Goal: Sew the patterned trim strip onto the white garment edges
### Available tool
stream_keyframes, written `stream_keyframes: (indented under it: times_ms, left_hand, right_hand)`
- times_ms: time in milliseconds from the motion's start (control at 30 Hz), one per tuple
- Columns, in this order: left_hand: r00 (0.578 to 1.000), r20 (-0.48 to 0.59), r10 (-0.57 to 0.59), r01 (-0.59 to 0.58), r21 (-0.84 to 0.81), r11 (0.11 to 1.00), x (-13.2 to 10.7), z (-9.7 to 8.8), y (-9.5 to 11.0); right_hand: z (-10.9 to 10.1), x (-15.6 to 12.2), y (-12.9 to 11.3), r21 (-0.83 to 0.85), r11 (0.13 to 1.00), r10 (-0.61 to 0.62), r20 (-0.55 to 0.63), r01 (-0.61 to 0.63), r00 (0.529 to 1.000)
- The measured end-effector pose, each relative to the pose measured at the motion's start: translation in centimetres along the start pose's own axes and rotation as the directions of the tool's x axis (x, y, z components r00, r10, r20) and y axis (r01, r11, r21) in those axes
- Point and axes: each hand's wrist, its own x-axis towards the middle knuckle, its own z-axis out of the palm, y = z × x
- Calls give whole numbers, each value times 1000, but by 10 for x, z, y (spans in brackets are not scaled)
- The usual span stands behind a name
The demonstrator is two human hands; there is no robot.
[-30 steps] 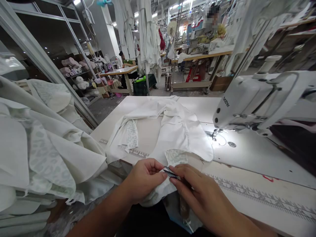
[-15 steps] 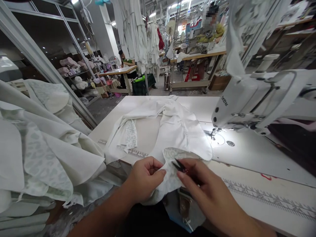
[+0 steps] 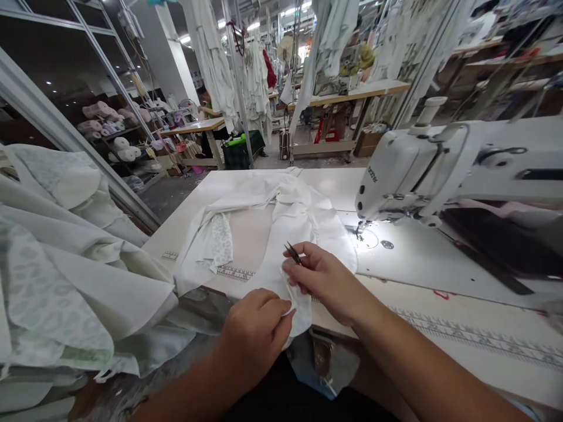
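Observation:
White fabric (image 3: 284, 231) with a pale spotted lining lies over the table's front edge, partly bunched. My left hand (image 3: 259, 325) is closed, pinching an edge of this fabric between thumb and fingers. Just above and to the right, my right hand (image 3: 321, 278) holds small dark thread snips (image 3: 293, 253), their pointed blades aimed up and away to the left. The right hand's lower fingers are also against the fabric edge, though whether they grip it is hard to tell. A spotted piece of cloth (image 3: 222, 237) rests on the tabletop to the left.
A white sewing machine (image 3: 396, 170) stands at the right, its needle area lit. A dark flat object (image 3: 501, 240) lies under its arm. Heaped white and spotted cloth (image 3: 65, 281) fills the left side. Ruler markings (image 3: 475, 334) run along the table's front edge.
My right hand with the snips has moved up and left; the blades now point above the fabric. My left hand has dropped slightly, still pinching the cloth. The view has turned right.

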Motion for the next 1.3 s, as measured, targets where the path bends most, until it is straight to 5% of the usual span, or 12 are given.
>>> stream_keyframes:
  times_ms: [100,167,267,400,567,767,900,1300]
  left_hand:
    - [999,11,44,-44,47,998,0,-5,-2]
    - [998,17,52,-53,72,996,0,-8,-3]
    - [998,-49,37,-32,110,993,0,-11,-8]
    - [970,-231,82,-57,111,992,-1,-12,-16]
    - [969,-143,201,-184,124,975,-5,-7,-22]
    - [945,-118,304,-293,103,951,-1,-3,-19]
    - [948,-122,293,-281,108,954,1,-2,-14]
    - [950,-145,277,-274,46,961,0,3,-8]
  right_hand:
    - [-2,-3,-7,-227,974,49,220,2,974]
    - [-4,-5,-10,-352,936,61,256,34,965]
    - [-1,-14,-10,-367,927,-42,102,77,994]
    - [9,-38,7,-317,933,-206,-89,168,974]
    - [12,-64,39,-221,973,-84,-44,72,996]
    - [2,-88,29,-536,800,-371,-87,271,924]
    - [2,-93,32,-617,692,-465,17,376,885]
    - [6,-87,36,-588,667,-544,36,458,839]
